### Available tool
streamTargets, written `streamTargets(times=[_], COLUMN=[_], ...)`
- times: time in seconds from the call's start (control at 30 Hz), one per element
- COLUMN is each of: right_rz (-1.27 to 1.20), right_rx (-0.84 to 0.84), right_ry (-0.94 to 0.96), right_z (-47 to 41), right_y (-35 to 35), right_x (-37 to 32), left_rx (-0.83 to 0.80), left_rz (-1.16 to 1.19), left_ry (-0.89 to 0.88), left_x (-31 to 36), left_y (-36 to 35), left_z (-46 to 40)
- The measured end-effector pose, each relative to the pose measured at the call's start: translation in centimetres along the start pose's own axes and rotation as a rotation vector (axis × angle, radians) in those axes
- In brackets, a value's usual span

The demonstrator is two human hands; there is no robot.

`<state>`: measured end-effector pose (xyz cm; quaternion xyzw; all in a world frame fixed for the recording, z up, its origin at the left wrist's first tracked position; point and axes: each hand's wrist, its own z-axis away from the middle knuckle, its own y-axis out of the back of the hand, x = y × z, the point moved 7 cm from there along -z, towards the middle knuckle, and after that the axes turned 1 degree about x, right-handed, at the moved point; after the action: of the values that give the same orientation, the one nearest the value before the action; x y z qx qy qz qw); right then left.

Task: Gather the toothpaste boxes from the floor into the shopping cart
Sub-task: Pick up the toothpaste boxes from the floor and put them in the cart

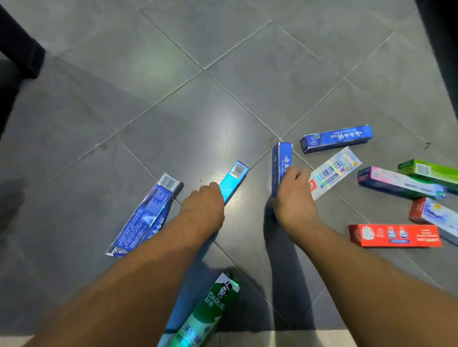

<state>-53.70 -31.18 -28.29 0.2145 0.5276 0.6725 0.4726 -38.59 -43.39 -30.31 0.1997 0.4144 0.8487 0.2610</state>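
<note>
Two hands are gripping boxes: the left hand (203,202) is curling round a light blue cardboard toothpaste box (234,180), its barcoded end sticking out beyond the fingers. Right of that box, the right hand (293,195) is clasping a dark blue cardboard toothpaste box (281,164), upright above the grey tiled floor (153,71).

Smooth grey stone-look floor tiles (229,46), semi-glossy, mirroring a soft light. Glossy printed cardboard on the long dark-blue toothpaste box (336,138). Shiny holographic foil across the white rectangular carton (334,171).

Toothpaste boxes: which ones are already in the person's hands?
Two: the light blue box, gripped by the left hand, and the dark blue box, held on end by the right hand. The rest lie untouched.
</note>
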Motion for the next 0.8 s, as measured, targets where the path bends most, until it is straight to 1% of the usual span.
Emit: streamTargets(times=[0.07, 0.2, 0.3, 0.37, 0.47, 0.57, 0.7, 0.8], right_rz=[-0.049, -0.057, -0.070, -0.079, -0.105, -0.121, -0.161, -0.231], right_rx=[-0.012, -0.090, -0.178, -0.200, -0.182, -0.151, -0.112, -0.026], right_ry=[-0.026, -0.029, -0.053, -0.069, -0.064, -0.105, -0.181, -0.206], right_z=[0.2, 2.8, 6.9, 9.7, 13.8, 18.4, 25.2, 30.5], right_y=[-0.1, 1.1, 4.3, 8.1, 16.2, 26.5, 41.4, 52.8], right_x=[0.4, 0.8, 1.5, 1.7, 1.7, 1.5, 1.2, 0.6], left_rx=[-0.019, -0.036, -0.040, -0.051, -0.069, -0.075, -0.064, -0.021], left_rz=[0.022, 0.111, 0.152, 0.141, 0.127, 0.130, 0.084, 0.022], left_ry=[0.027, 0.094, 0.106, 0.108, 0.100, 0.071, -0.061, -0.164], left_x=[-0.8, -2.2, -2.1, -1.4, 0.1, 2.2, 6.5, 10.3], left_y=[-0.1, 1.0, 3.7, 6.7, 13.1, 22.0, 35.5, 45.5], left_z=[0.5, 3.5, 8.1, 11.9, 17.8, 23.8, 32.3, 38.8])
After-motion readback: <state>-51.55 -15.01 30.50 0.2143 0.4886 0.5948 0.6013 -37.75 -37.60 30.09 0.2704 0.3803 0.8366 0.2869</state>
